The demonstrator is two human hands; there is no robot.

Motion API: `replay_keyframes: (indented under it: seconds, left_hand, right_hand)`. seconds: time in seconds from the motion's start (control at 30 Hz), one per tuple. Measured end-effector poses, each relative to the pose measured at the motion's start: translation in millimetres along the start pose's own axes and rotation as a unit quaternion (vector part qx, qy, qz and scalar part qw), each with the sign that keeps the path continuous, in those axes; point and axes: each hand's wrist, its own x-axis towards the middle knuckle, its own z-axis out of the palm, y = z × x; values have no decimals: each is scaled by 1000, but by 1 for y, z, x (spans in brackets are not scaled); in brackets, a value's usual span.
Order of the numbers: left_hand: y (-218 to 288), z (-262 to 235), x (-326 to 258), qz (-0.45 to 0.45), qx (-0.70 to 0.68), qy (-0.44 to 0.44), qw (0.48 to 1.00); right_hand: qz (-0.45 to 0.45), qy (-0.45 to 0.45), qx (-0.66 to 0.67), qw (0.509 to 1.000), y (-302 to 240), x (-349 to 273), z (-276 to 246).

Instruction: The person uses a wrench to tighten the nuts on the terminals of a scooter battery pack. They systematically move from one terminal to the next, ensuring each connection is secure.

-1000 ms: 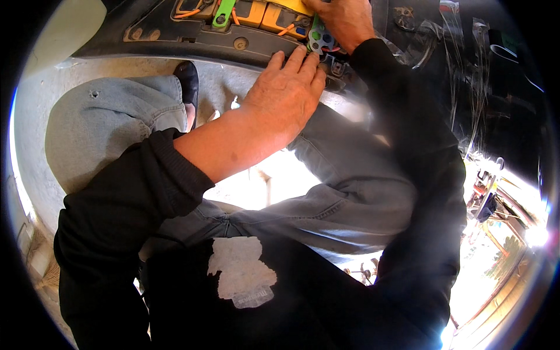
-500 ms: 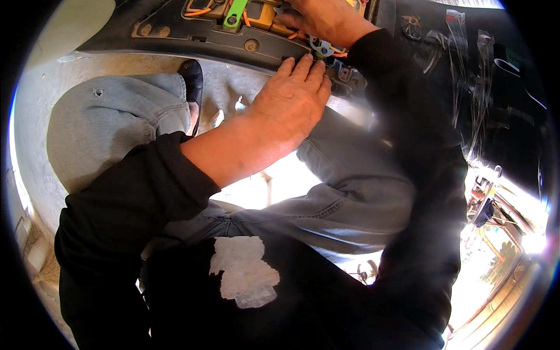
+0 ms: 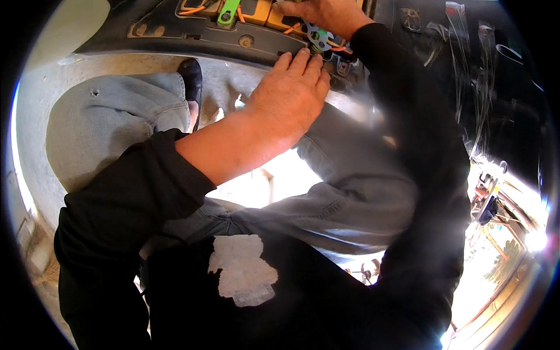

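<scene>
My left hand lies with its fingers stretched out, their tips on the near edge of a long dark casing. Whether anything is beneath those fingertips is hidden. Farther off, my right hand reaches over yellow-orange blocks set in the casing. Its thumb points left across them; the other fingers are mostly cut off by the upper edge. Beside its wrist sits a grey-green metal piece with holes, with an orange wire next to it. A bright green flat bar lies across the blocks.
A black panel with strips of clear tape fills the upper right. My bent legs in grey jeans flank the concrete floor. A rounded pale shape is at the upper left.
My right hand has shifted slightly farther away, showing more of the grey-green metal piece. My left hand stays by the casing's edge. The whole view has moved a little.
</scene>
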Motion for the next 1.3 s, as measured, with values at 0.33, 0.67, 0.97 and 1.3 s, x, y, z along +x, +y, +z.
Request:
replay_keyframes:
  seconds: [0.33,0.67,0.97,1.3]
  left_hand:
    - [-1,4,-5,-1,-8,18,1000]
    - [-1,5,-6,-9,13,2,1000]
    - [0,4,-1,14,-4,25,1000]
    - [-2,3,-1,31,18,23,999]
  right_hand:
    - [-53,-23,-18,998,6,8,9]
    - [-59,17,-45,997,7,8,20]
    - [4,-6,33,999,10,-6,-8]
    - [168,65,-72,981,-4,-15,-11]
